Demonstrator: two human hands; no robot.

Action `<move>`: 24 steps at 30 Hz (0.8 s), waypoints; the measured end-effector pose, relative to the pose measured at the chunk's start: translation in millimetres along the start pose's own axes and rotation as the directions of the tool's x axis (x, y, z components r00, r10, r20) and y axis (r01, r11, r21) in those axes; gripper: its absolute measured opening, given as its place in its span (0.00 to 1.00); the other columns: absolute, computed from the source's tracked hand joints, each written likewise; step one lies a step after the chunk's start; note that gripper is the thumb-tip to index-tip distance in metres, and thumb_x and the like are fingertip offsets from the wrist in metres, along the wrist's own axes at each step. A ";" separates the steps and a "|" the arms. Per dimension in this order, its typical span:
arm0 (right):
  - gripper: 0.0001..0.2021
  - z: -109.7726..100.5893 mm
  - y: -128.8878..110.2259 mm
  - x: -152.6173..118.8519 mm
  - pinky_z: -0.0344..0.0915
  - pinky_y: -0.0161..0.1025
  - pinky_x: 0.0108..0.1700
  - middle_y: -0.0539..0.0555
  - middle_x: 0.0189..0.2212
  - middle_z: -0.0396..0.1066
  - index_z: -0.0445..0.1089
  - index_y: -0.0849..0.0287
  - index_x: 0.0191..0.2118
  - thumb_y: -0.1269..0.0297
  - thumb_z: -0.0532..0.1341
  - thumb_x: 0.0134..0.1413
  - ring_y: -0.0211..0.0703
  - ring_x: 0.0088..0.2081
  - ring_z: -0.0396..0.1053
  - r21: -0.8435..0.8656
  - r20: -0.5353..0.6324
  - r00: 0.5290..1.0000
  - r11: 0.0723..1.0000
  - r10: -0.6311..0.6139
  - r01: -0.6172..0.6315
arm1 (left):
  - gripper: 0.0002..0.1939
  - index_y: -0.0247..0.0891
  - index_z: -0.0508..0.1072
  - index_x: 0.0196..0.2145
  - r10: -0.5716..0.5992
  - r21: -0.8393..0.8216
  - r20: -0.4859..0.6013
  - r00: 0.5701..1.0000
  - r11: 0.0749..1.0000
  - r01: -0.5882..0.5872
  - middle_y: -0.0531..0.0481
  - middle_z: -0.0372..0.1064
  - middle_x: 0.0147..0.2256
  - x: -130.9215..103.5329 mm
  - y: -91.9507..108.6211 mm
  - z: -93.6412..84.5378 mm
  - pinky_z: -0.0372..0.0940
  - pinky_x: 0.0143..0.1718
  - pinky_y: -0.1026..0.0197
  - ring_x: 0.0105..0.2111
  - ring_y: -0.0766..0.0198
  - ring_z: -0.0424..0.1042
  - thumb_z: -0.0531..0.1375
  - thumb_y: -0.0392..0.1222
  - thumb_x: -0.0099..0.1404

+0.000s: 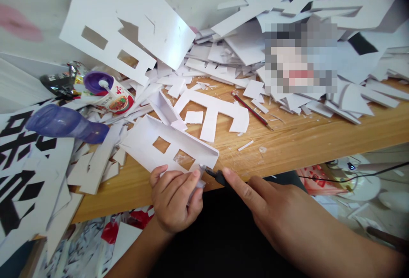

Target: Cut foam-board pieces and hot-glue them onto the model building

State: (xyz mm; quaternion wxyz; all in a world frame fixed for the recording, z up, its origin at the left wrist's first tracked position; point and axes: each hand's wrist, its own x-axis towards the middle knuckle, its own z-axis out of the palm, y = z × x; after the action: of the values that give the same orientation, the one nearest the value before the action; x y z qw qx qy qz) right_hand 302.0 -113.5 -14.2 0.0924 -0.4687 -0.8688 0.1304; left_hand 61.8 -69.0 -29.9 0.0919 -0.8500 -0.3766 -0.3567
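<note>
My left hand [177,199] is closed at the table's front edge, its fingers curled round a small whitish, partly see-through piece [198,185]. Close by on its right, my right hand [271,201] grips a black tool with a narrow tip [217,176], index finger stretched along it. That tip points left and meets or nearly meets the held piece. Most of the tool is hidden under the hand, so its kind is unclear. Just beyond my left fingers lies a white foam board letter [169,163] with raised side walls and two rectangular openings.
A flat white cutout [212,109] and a dark red pencil [252,111] lie mid-table. Foam board scraps [223,67] heap up behind. To the left are a purple bottle [67,123], a paper cup [116,99] and a sheet with black characters [32,175]. A black cable [338,180] hangs right.
</note>
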 end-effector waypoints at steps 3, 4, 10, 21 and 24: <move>0.45 -0.2 -0.7 1.0 0.62 0.35 0.26 0.56 0.34 0.73 0.34 0.57 0.71 0.79 0.53 0.48 0.40 0.24 0.68 -0.036 0.025 1.000 0.999 -0.011 0.012 | 0.09 0.35 0.73 0.39 0.002 0.000 -0.001 1.000 1.000 -0.002 0.48 0.76 0.28 -0.1 -0.1 0.2 0.59 0.47 0.48 0.28 0.60 0.71 0.59 0.33 0.60; 0.46 -0.5 -1.1 1.5 0.61 0.35 0.25 0.57 0.34 0.73 0.33 0.59 0.71 0.78 0.54 0.46 0.41 0.23 0.67 -0.057 0.036 0.999 0.998 -0.013 0.015 | 0.09 0.34 0.73 0.39 0.002 -0.001 -0.001 1.000 1.000 -0.002 0.47 0.76 0.28 -0.1 -0.1 0.3 0.59 0.47 0.48 0.28 0.60 0.71 0.59 0.33 0.60; 0.49 -5.8 -3.8 5.1 0.56 0.36 0.21 0.57 0.32 0.73 0.29 0.66 0.70 0.76 0.55 0.43 0.43 0.23 0.68 -0.182 0.068 0.997 0.982 -0.037 0.049 | 0.08 0.34 0.73 0.38 0.003 0.002 -0.006 1.000 1.000 -0.003 0.47 0.76 0.28 -0.7 -0.4 0.9 0.59 0.46 0.48 0.28 0.60 0.71 0.59 0.32 0.60; 0.46 0.3 -3.3 8.3 0.49 0.37 0.20 0.57 0.35 0.75 0.31 0.66 0.70 0.75 0.54 0.46 0.39 0.21 0.65 -0.190 0.133 0.991 0.981 -0.009 0.035 | 0.08 0.33 0.73 0.39 0.019 0.012 0.018 1.000 1.000 -0.020 0.47 0.75 0.27 1.0 -1.3 -0.3 0.59 0.46 0.48 0.27 0.60 0.71 0.59 0.33 0.60; 0.45 -2.5 -3.5 10.7 0.48 0.37 0.19 0.58 0.35 0.75 0.33 0.67 0.70 0.76 0.53 0.46 0.40 0.20 0.66 -0.169 0.139 0.990 0.985 -0.014 0.038 | 0.08 0.32 0.73 0.38 0.019 0.011 0.019 1.000 1.000 -0.019 0.47 0.75 0.27 1.1 -1.5 -0.4 0.58 0.46 0.48 0.27 0.60 0.71 0.59 0.32 0.60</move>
State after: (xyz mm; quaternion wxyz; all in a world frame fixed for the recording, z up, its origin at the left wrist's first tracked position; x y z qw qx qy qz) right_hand 294.1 -106.0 -10.3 -0.0067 -0.4535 -0.8871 0.0861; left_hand 61.0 -67.5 -29.1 0.0965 -0.8565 -0.3713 -0.3454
